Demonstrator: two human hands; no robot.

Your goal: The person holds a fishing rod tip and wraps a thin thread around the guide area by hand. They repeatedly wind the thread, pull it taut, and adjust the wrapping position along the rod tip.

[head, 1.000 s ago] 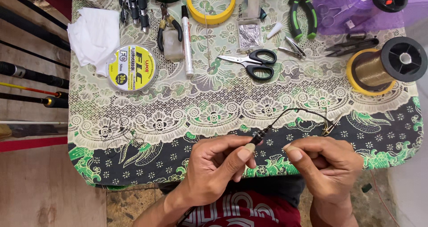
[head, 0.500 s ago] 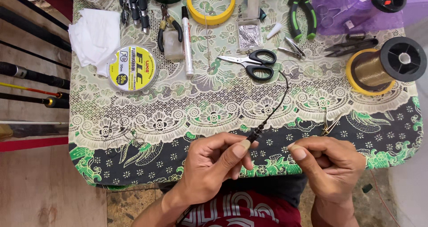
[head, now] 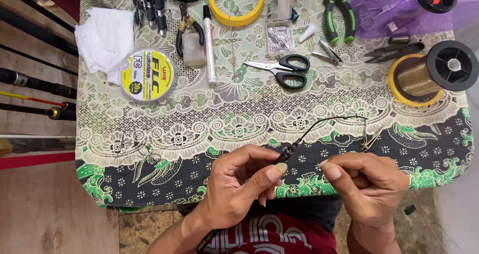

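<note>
My left hand (head: 239,186) pinches the dark lower end of a thin black wire arm (head: 324,123) between thumb and forefinger near the table's front edge. The wire rises from those fingers, bends right, and ends at a small metal clip (head: 368,142) just above my right hand (head: 366,184). My right hand is closed, thumb against fingers, apparently pinching a fine line that I cannot make out. The two hands sit a few centimetres apart over the patterned tablecloth (head: 199,129).
Black scissors (head: 282,69), a round yellow line spool (head: 148,75), a white marker (head: 209,44), yellow tape ring (head: 236,3), green-handled pliers (head: 338,9), a large spool of brown line (head: 429,74) and white tissue (head: 104,40) lie farther back. Fishing rods (head: 37,84) lie left.
The black wire arm swung up toward the scissors half a second ago and has now come back down to bend right toward the clip. Both hands stayed in place.
</note>
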